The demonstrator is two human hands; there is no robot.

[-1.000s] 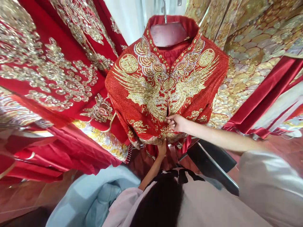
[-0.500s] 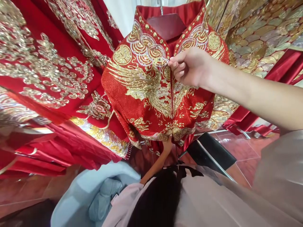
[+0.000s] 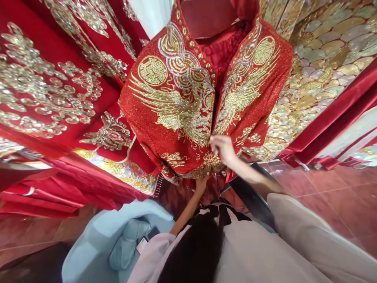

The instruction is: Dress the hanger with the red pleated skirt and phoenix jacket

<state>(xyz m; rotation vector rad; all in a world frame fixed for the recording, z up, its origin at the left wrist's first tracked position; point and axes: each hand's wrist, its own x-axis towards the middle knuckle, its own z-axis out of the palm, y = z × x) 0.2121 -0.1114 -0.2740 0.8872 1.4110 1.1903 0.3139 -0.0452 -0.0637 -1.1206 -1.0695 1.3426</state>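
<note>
A red jacket (image 3: 165, 129) with gold phoenix embroidery hangs in front of me on a dark red hanger (image 3: 206, 17). My right hand (image 3: 222, 148) pinches the zipper pull low on the front closure; the tiny pull is hidden by my fingertips. Above it the front edges stand apart, and red gathered cloth shows inside the neckline. My left hand (image 3: 202, 182) grips the jacket's bottom hem just below, thumb on the outer side and the other fingers hidden underneath.
Red garments with crystal beading (image 3: 50, 94) hang close on the left. A gold scale-patterned garment (image 3: 318, 70) hangs at right. A pale blue chair (image 3: 85, 243) holding a grey-blue bundle (image 3: 126, 243) stands lower left. A black flat object (image 3: 250, 196) lies beyond my right forearm.
My right hand has travelled from near the collar down almost to the hem, and the jacket's front has opened above it. My left hand stays at the hem.
</note>
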